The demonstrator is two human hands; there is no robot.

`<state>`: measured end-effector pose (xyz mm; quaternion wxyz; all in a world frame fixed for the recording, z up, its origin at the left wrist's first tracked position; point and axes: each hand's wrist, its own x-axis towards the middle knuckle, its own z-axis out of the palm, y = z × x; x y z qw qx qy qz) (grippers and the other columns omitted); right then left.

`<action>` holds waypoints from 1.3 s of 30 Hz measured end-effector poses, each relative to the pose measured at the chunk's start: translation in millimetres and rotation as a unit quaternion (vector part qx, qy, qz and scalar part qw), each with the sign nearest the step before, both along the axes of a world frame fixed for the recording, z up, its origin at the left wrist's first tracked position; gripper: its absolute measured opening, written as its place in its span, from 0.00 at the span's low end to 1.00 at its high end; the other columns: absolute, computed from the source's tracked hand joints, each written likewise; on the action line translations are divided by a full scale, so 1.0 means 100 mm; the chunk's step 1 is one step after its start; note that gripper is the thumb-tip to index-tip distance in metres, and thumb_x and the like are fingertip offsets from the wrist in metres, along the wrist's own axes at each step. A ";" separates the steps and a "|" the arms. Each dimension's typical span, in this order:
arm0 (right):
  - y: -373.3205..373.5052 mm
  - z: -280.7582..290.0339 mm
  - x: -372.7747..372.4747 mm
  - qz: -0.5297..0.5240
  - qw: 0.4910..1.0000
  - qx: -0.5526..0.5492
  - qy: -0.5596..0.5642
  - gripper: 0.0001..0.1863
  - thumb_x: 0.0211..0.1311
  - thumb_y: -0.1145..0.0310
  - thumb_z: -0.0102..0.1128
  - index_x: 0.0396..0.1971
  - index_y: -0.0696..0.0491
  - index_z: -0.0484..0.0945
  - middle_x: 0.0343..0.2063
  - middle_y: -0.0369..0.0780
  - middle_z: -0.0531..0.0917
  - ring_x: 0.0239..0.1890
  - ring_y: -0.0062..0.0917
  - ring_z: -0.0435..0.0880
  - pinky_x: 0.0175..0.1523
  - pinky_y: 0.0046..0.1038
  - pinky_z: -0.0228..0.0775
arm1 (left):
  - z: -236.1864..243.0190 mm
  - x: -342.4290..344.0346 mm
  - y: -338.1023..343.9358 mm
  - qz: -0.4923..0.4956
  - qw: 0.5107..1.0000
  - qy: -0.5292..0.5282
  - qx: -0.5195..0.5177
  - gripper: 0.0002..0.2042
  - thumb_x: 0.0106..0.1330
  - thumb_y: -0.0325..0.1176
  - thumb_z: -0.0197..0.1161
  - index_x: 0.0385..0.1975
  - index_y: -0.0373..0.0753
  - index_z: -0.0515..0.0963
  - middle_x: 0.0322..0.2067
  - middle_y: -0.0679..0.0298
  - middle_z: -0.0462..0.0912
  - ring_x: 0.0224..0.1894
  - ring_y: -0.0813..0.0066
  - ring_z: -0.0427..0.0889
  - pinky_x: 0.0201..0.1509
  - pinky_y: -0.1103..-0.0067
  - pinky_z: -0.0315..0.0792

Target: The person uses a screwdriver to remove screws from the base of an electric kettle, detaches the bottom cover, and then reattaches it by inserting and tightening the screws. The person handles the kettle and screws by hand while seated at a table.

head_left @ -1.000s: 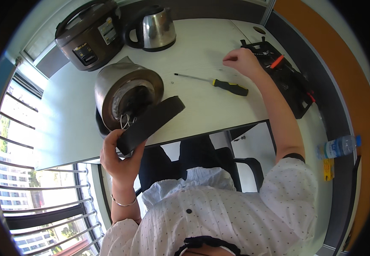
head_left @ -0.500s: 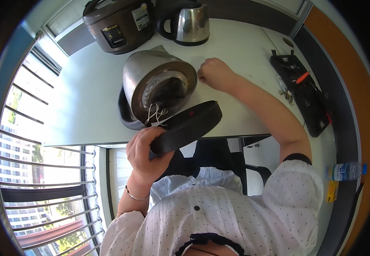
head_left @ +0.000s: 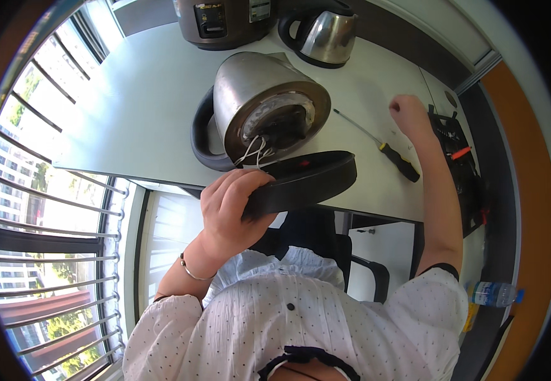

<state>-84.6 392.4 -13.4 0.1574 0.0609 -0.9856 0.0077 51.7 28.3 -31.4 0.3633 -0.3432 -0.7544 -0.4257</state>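
Note:
A steel electric kettle (head_left: 244, 82) lies on its side on the white table, its open underside facing me and its black handle toward the left. White wires (head_left: 254, 151) come out of that underside and run toward a round black base cover (head_left: 313, 184). My left hand (head_left: 231, 206) grips the cover by its left side, just off the table's front edge. My right hand (head_left: 409, 113) is closed above the table's right part, beside the black tool case; what its fingers hold, if anything, is hidden. Between the kettle and my right forearm lies a screwdriver (head_left: 390, 152) with a black and yellow handle.
A brown rice cooker (head_left: 225, 25) and a second steel kettle (head_left: 326, 38) stand at the back. Along the right edge lies the black tool case (head_left: 456, 136) with a red-handled tool (head_left: 460, 153). A water bottle (head_left: 494, 294) is at the lower right. A barred window is on the left.
My right hand has moved right, away from the kettle toward the tool case, uncovering the screwdriver. My left hand still grips the cover, now turned a little more level. The view has shifted.

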 end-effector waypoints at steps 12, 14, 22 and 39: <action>0.45 -0.26 -0.04 -0.070 0.992 -0.019 -0.103 0.08 0.46 0.74 0.57 0.28 0.54 0.83 0.29 0.45 0.83 0.36 0.39 0.82 0.43 0.35 0.73 | 0.02 -0.05 0.02 0.045 0.999 -0.014 0.021 0.23 0.39 0.23 0.72 0.38 0.35 0.73 0.31 0.57 0.80 0.32 0.59 0.81 0.35 0.74 0.76; 0.44 -0.25 0.03 -0.081 0.995 -0.001 -0.062 0.09 0.48 0.74 0.58 0.32 0.55 0.82 0.30 0.45 0.83 0.35 0.38 0.81 0.42 0.34 0.73 | 0.02 -0.06 0.03 0.052 0.998 -0.024 0.031 0.22 0.40 0.23 0.73 0.38 0.36 0.73 0.32 0.56 0.80 0.32 0.58 0.81 0.35 0.74 0.76; -0.84 0.19 0.85 0.128 0.941 -0.275 0.153 0.14 0.57 0.67 0.62 0.41 0.57 0.79 0.37 0.43 0.82 0.37 0.30 0.80 0.45 0.28 0.71 | 0.00 -0.13 0.08 0.097 0.992 -0.040 0.074 0.22 0.43 0.26 0.74 0.39 0.35 0.75 0.33 0.57 0.81 0.33 0.60 0.81 0.37 0.74 0.75; -1.51 -0.36 0.79 0.282 0.800 -0.524 0.079 0.34 0.52 0.73 0.67 0.60 0.55 0.63 0.63 0.45 0.64 0.58 0.33 0.71 0.61 0.33 0.63 | 0.04 -0.35 0.15 0.149 0.984 0.040 0.090 0.26 0.44 0.26 0.73 0.47 0.33 0.76 0.44 0.56 0.75 0.42 0.60 0.75 0.45 0.72 0.70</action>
